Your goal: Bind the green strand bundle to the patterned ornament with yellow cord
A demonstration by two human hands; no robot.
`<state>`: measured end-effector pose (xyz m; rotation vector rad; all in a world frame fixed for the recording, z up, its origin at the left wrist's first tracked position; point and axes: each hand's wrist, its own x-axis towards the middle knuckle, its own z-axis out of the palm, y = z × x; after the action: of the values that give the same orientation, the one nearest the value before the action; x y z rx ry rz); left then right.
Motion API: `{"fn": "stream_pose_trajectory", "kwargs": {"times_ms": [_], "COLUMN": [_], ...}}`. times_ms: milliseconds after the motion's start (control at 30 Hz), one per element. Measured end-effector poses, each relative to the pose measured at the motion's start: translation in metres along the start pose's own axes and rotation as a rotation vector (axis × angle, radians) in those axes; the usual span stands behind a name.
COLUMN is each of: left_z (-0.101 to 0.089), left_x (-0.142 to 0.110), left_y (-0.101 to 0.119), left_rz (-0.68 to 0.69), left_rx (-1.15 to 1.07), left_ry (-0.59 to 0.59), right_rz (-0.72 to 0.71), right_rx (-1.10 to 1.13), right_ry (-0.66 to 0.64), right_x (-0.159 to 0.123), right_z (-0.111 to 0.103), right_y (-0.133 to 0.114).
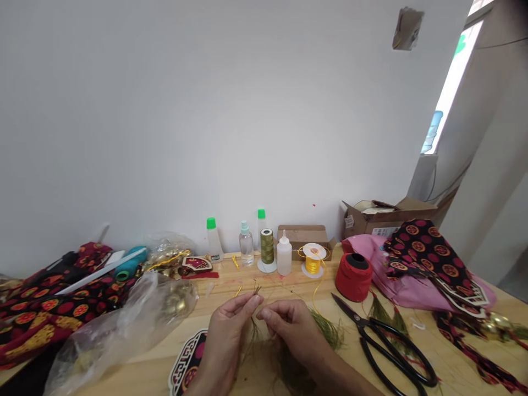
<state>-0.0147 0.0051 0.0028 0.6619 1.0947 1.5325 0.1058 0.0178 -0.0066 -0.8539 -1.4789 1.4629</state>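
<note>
My left hand (228, 336) is closed in a pinch on a small bunch of olive-green threads (256, 329), whose ends stick up above the fingertips and hang below. My right hand (295, 330) is closed too, thumb against index finger, just right of the left fingertips; whatever it pinches is too fine to make out. Loose olive-green threads (330, 330) lie on the table beyond and beside the right hand. A patterned piece with a pale fretwork border (187, 363) is partly covered by my left hand. Black-handled scissors (363, 324) rest at the right, blades slightly apart.
Along the wall stand an olive thread spool (267, 247), a white squeeze bottle (284, 256), a clear bottle (246, 247) and a yellow cord spool (313, 267). A red thread cone (353, 278) and green tassels (398, 324) are rightward. Plastic bags (124, 324) and patterned fabric (53, 308) fill the left.
</note>
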Motion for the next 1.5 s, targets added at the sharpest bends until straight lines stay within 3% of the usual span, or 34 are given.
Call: {"fn": "stream_pose_trajectory", "kwargs": {"times_ms": [233, 433, 600, 833, 1267, 1500], "left_z": [-0.002, -0.004, -0.003, 0.005, 0.001, 0.001], "left_x": [0.001, 0.002, -0.001, -0.010, -0.009, -0.010], "left_y": [-0.001, -0.003, -0.004, -0.004, -0.007, -0.007], "left_rz": [-0.013, -0.155, -0.233, -0.236, -0.284, -0.285], "left_rx": [-0.096, -0.306, -0.340, -0.290, -0.261, -0.255], "left_ry": [-0.015, -0.035, -0.047, -0.290, -0.410, -0.406], "right_rz": [0.032, -0.013, -0.066, -0.160, -0.144, -0.176], "right_rx": [-0.059, -0.054, 0.009, 0.022, -0.099, -0.217], "right_ry": [0.046, 0.132, 0.220, 0.132, 0.134, 0.119], "right_x": [-0.001, 0.000, 0.001, -0.003, -0.004, -0.006], "right_z": [0.001, -0.001, -0.002, 0.001, 0.002, 0.001], "right_y": [-0.001, -0.005, -0.008, -0.008, -0.015, -0.012]}}
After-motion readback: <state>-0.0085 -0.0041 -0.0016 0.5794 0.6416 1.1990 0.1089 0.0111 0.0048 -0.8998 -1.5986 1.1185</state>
